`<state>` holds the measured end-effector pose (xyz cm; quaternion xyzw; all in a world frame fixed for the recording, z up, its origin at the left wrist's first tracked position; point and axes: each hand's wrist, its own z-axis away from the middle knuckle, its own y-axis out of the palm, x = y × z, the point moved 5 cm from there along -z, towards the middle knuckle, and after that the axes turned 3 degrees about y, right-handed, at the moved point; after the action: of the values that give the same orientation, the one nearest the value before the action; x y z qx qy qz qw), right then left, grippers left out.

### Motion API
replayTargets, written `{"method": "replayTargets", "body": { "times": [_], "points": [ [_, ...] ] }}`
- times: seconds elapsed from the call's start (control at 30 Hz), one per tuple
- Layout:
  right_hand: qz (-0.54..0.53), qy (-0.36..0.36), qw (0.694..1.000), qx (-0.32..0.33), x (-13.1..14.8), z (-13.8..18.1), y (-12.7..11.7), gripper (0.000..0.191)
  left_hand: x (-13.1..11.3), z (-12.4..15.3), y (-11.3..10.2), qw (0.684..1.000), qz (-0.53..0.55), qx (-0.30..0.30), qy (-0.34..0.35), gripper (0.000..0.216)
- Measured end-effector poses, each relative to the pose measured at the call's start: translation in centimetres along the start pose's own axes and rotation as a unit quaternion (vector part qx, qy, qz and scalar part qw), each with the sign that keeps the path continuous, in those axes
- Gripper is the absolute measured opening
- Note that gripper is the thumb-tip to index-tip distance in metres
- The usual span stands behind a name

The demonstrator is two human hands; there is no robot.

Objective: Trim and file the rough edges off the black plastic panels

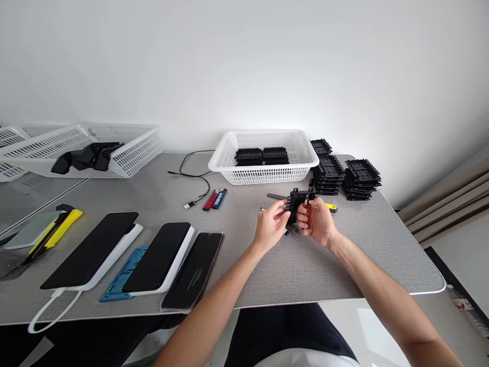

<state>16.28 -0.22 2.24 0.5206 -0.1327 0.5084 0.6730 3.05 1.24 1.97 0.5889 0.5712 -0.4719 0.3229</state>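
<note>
My left hand (pixel 272 224) pinches the left edge of a black plastic piece (pixel 293 204) with toothed edges, held just above the grey table. My right hand (pixel 319 220) is closed around an orange-handled tool (pixel 307 210), which looks like small pliers; its tip is against the right side of the piece or close to it, and I cannot tell which. Behind my right hand a yellow-and-black handle (pixel 331 208) lies on the table. A flat grey metal strip (pixel 276 196) rests beyond the black piece. Small items below the hands are mostly hidden.
A white basket (pixel 263 176) with several black pieces stands at the back. Stacks of similar pieces (pixel 328 173) are right of it. Left lie two lighters (pixel 214 200), a black cable (pixel 194 176), phones (pixel 194 270), a yellow cutter knife (pixel 63 229) and another basket (pixel 137 153).
</note>
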Motion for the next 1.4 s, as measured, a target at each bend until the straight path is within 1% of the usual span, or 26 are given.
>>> {"method": "replayTargets", "body": {
  "times": [0.17, 0.27, 0.33, 0.4, 0.47, 0.53, 0.6, 0.67, 0.73, 0.8, 0.87, 0.97, 1.07, 1.27, 1.4],
  "points": [
    [0.086, -0.006, 0.996, -0.015, -0.3, -0.3, -0.1, 0.024, -0.3, 0.1, 0.3, 1.000, 0.025, 0.008, -0.004, 0.033],
    [0.123, -0.040, 0.991, -0.022, -0.1, -0.3, 0.0, 0.030, 0.4, -0.1, 0.2, 0.999, 0.039, -0.004, -0.026, 0.036],
    [0.139, -0.074, 0.987, -0.035, 0.3, -0.1, 0.1, 0.035, 1.0, -0.3, -0.3, 0.996, 0.060, -0.028, -0.060, 0.039],
    [0.150, -0.121, 0.979, -0.064, 0.7, 0.1, -0.1, 0.037, 1.8, -0.5, -0.8, 0.987, 0.098, -0.064, -0.109, 0.042],
    [0.157, -0.176, 0.966, -0.110, 1.2, 0.3, -0.5, 0.039, 2.4, -0.6, -1.3, 0.971, 0.150, -0.101, -0.154, 0.042],
    [0.163, -0.225, 0.947, -0.159, 1.6, 0.5, -1.0, 0.040, 2.7, -0.7, -1.6, 0.954, 0.208, -0.127, -0.177, 0.041],
    [0.167, -0.253, 0.932, -0.196, 1.6, 0.4, -1.5, 0.041, 2.9, -0.8, -1.7, 0.938, 0.262, -0.135, -0.184, 0.040],
    [0.167, -0.259, 0.927, -0.214, 1.4, 0.2, -1.8, 0.044, 2.8, -0.9, -1.5, 0.927, 0.301, -0.127, -0.182, 0.040],
    [0.154, -0.246, 0.934, -0.207, 1.0, -0.1, -1.9, 0.046, 2.6, -0.9, -1.3, 0.924, 0.319, -0.115, -0.178, 0.043],
    [0.132, -0.236, 0.943, -0.192, 0.8, -0.4, -1.9, 0.046, 2.4, -0.9, -1.0, 0.925, 0.322, -0.102, -0.175, 0.049],
    [0.111, -0.241, 0.945, -0.193, 0.9, -0.4, -2.1, 0.045, 2.3, -0.8, -0.9, 0.931, 0.308, -0.090, -0.174, 0.053],
    [0.087, -0.264, 0.933, -0.230, 1.6, -0.3, -2.9, 0.044, 2.2, -0.8, -0.8, 0.945, 0.268, -0.070, -0.172, 0.047],
    [0.066, -0.281, 0.921, -0.261, 2.2, -0.2, -3.7, 0.043, 2.2, -0.9, -0.8, 0.952, 0.248, -0.042, -0.172, 0.041],
    [0.049, -0.315, 0.905, -0.282, 3.1, 0.2, -4.7, 0.043, 2.3, -1.0, -0.7, 0.957, 0.233, 0.013, -0.170, 0.045],
    [0.056, -0.326, 0.899, -0.288, 3.4, 0.4, -5.1, 0.042, 2.4, -1.0, -0.7, 0.956, 0.239, 0.037, -0.168, 0.043]
  ]
}}
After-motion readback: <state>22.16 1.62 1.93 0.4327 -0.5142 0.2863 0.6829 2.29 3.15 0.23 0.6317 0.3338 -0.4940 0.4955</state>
